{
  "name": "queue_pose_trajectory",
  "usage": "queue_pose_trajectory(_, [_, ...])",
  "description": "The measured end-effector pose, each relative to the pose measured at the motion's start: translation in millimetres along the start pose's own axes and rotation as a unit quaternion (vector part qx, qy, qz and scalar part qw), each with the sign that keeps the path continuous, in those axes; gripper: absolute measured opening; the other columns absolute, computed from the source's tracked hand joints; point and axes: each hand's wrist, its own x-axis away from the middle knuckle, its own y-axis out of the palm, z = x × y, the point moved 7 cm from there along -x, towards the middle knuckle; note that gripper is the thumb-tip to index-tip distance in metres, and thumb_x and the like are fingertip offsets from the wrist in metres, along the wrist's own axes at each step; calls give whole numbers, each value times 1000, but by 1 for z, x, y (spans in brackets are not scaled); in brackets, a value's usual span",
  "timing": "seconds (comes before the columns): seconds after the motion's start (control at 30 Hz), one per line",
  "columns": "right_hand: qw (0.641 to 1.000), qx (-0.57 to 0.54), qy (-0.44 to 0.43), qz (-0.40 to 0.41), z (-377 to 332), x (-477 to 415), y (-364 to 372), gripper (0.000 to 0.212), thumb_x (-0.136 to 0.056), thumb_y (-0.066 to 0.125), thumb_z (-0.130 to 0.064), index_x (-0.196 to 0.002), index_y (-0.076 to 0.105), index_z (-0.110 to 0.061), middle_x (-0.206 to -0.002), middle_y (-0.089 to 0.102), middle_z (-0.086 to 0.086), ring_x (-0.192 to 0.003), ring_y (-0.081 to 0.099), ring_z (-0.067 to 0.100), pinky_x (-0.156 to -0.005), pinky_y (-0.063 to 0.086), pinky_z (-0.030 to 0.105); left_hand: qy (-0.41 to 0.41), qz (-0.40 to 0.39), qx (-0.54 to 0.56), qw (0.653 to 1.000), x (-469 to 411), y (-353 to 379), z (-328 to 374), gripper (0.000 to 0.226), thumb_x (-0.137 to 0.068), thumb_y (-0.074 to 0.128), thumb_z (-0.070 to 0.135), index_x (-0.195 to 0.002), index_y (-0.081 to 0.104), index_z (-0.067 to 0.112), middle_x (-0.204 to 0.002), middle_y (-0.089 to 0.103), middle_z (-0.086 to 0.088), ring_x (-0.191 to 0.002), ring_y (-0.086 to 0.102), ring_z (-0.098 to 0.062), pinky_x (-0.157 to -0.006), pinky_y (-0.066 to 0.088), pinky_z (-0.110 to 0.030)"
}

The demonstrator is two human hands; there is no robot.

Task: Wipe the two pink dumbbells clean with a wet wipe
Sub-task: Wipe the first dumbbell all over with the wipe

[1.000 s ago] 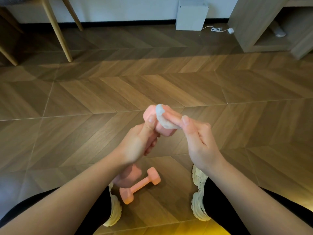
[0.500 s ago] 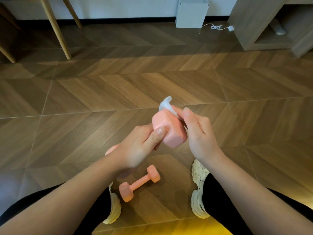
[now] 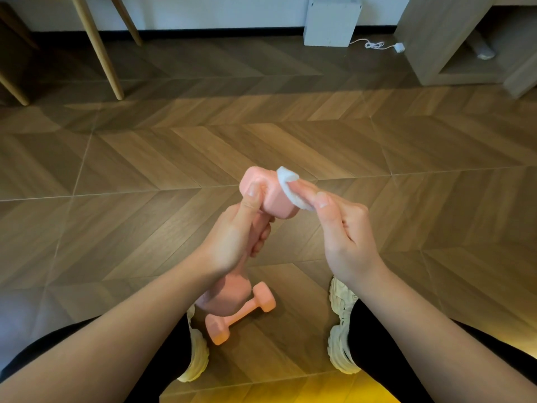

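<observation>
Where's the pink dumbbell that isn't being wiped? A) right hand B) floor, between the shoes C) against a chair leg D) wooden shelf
B: the second dumbbell lies on the floor between the left shoe and right shoe; the left hand grips the other dumbbell, the right hand pinches the wet wipe.

Forearms: bare left forearm (image 3: 116, 344) and bare right forearm (image 3: 436, 338), lower corners of the frame.
Hands: left hand (image 3: 232, 242), right hand (image 3: 345, 242), short plain nails.
Legs: black close-fitting trousers (image 3: 374, 347), bottom edge.
Feet: cream chunky-soled lace-up trainers (image 3: 340, 338), lower centre.
</observation>
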Motion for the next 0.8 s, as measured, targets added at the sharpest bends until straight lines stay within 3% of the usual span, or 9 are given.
queue_pose_trajectory(0.1, [999, -14, 41, 25, 7, 0, -4, 37, -101, 32, -25, -123, 61, -27, -126, 64, -14, -126, 57, 4, -104, 45, 24, 37, 6, -30, 999, 3, -3, 5, 73, -71, 33, 93, -59, 49, 22, -61, 45, -3, -57, 36, -18, -59, 29, -38])
queue_pose_trajectory(0.2, [994, -35, 94, 40, 17, -1, -7, 46, -100, 33, -30, -124, 68, -12, -119, 71, -6, -120, 62, 10, -101, 48, 32, 87, -30, -65, 994, 8, 0, 13, 68, -76, 32, 90, -59, 49, 27, -59, 46, 7, -58, 38, -15, -59, 31, -35])
queue_pose_trajectory(0.3, [990, -46, 129, 44, 20, 1, -7, 42, -100, 35, -25, -109, 74, -12, -94, 73, -15, -97, 66, 3, -82, 49, 22, 89, -65, -99, 989, 12, 8, 13, 68, -73, 37, 91, -58, 53, 27, -57, 47, 9, -58, 38, -10, -56, 32, -29])
queue_pose_trajectory(0.37, [989, -43, 135, 42, 19, 0, -5, 42, -100, 36, -23, -110, 74, -12, -84, 70, -20, -88, 63, 1, -77, 45, 17, 73, -72, -131, 986, 11, 9, 8, 76, -71, 38, 92, -61, 52, 18, -59, 48, 8, -59, 39, -12, -59, 33, -33])
queue_pose_trajectory(0.43, [992, -37, 121, 27, 16, 0, -1, 40, -100, 35, -21, -112, 73, -23, -89, 69, -25, -94, 63, 0, -81, 44, 15, 63, -85, -183, 977, 9, 10, 5, 80, -74, 33, 91, -64, 51, 14, -59, 49, 7, -58, 41, -13, -61, 35, -37])
queue_pose_trajectory(0.5, [994, -31, 107, 9, 11, -1, 3, 40, -102, 34, -15, -115, 70, -28, -112, 71, -17, -114, 62, 1, -94, 45, 18, 48, -85, -209, 973, 7, 10, 4, 72, -78, 30, 85, -63, 50, 17, -55, 50, 8, -54, 43, -11, -61, 37, -32])
queue_pose_trajectory(0.6, [997, -15, 71, -26, 0, -3, 8, 40, -103, 31, -9, -123, 66, -11, -132, 64, 1, -129, 55, 9, -106, 42, 26, 13, -58, -189, 980, 4, 9, 1, 64, -76, 28, 80, -63, 48, 21, -52, 49, 9, -49, 42, -8, -54, 37, -21])
queue_pose_trajectory(0.73, [997, 35, 64, -19, -5, 2, 10, 44, -103, 30, -13, -123, 65, 3, -135, 61, 11, -132, 54, 18, -108, 44, 40, -43, -32, -76, 996, 1, 8, -7, 72, -74, 31, 86, -71, 53, 17, -62, 48, 2, -54, 39, -14, -56, 32, -30])
queue_pose_trajectory(0.8, [998, -4, 44, -36, -19, 1, 14, 45, -104, 28, -12, -126, 57, 14, -139, 55, 24, -137, 48, 26, -110, 40, 47, -74, -19, -19, 997, 0, 6, -7, 68, -76, 31, 85, -68, 57, 22, -66, 45, -1, -56, 37, -15, -58, 30, -33])
